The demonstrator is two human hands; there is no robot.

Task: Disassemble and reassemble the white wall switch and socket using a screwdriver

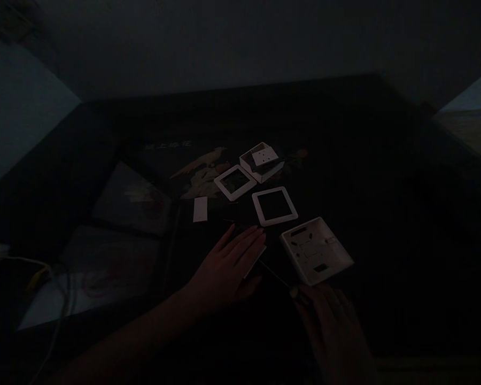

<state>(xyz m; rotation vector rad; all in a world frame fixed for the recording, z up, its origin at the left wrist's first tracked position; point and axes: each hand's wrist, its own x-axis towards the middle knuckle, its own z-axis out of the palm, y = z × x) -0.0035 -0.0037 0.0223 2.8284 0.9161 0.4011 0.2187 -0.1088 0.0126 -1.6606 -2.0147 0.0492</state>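
Observation:
The picture is very dark. My left hand (228, 264) lies over a white piece (255, 262), mostly hidden beneath the fingers and palm. Its fingers point up and to the right, and the thumb is below. My right hand (331, 315) is closed around the handle of a screwdriver (276, 274), whose thin shaft reaches left to the white piece. Just above my right hand rests a white square back box (316, 251) with slots in it. Beyond my left hand lie two white square frames (275, 206) and a small white rectangular plate (200, 209).
A white open box (262, 162) with a plate in it stands farther back on the dark table (369, 176). A pale cable (52, 278) hangs at the left. Small thin bits (228, 220) lie above my left hand. A bright reflection covers the table's left part.

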